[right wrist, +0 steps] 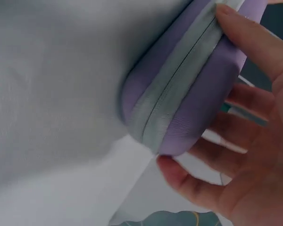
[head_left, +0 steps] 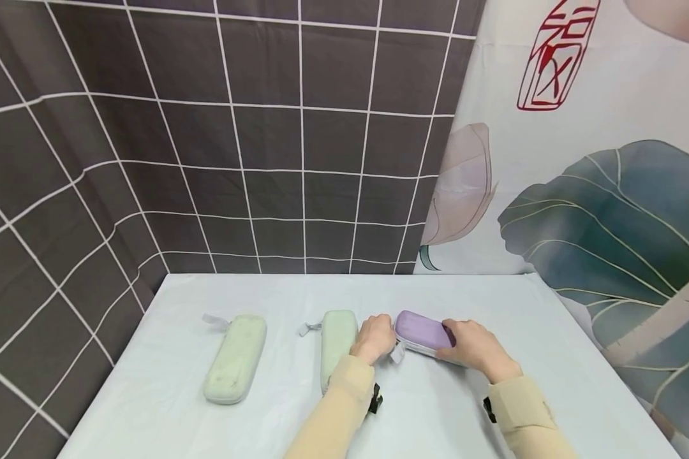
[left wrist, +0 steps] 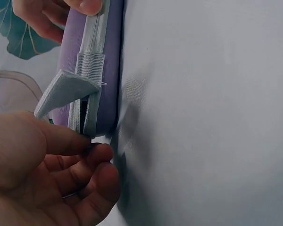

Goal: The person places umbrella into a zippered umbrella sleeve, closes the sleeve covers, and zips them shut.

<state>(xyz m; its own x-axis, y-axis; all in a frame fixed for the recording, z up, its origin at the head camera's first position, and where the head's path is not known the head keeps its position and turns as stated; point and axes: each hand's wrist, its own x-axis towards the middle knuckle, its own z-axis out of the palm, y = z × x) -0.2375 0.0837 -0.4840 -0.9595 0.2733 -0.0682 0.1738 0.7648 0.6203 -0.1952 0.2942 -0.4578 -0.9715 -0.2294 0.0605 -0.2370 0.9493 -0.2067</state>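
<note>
A purple zippered case lies at a slant on the white table, between both hands. My right hand grips its right end, the thumb on the pale zipper band and the fingers around the far side. My left hand is at the other end, thumb and index finger pinching what looks like the zipper pull, mostly hidden by the fingertips. Beside that pinch, a short dark gap shows in the zipper. A grey fabric tab sticks out from the band there.
A pale green case lies just left of my left hand, partly behind the forearm. Farther left is another green case with a grey tab. The white table meets a dark grid-patterned curtain and a leaf-printed cloth.
</note>
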